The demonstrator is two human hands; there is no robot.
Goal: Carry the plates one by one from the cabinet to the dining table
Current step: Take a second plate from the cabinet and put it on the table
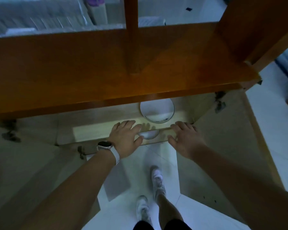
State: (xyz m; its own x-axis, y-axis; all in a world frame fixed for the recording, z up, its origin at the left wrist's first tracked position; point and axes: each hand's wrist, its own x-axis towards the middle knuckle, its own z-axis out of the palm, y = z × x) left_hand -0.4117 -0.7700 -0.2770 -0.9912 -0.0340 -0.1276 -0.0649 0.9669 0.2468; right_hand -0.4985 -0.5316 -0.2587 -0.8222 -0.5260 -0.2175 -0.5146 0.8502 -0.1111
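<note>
A white plate [157, 112] lies on a pale shelf inside the open wooden cabinet [106, 67], partly hidden under the cabinet top. A second white plate [147, 134] shows below the shelf's front edge, mostly hidden. My left hand [125, 138], a watch on its wrist, reaches toward the shelf edge with fingers spread and nothing in it. My right hand [184, 138] reaches in beside it on the right, also spread and holding nothing. Both hands are just in front of the upper plate, not touching it.
Two cabinet doors [223, 146] stand open to the left and right of my arms. My feet in white shoes [157, 181] stand on the white tiled floor. Behind the cabinet top lie plastic-wrapped items.
</note>
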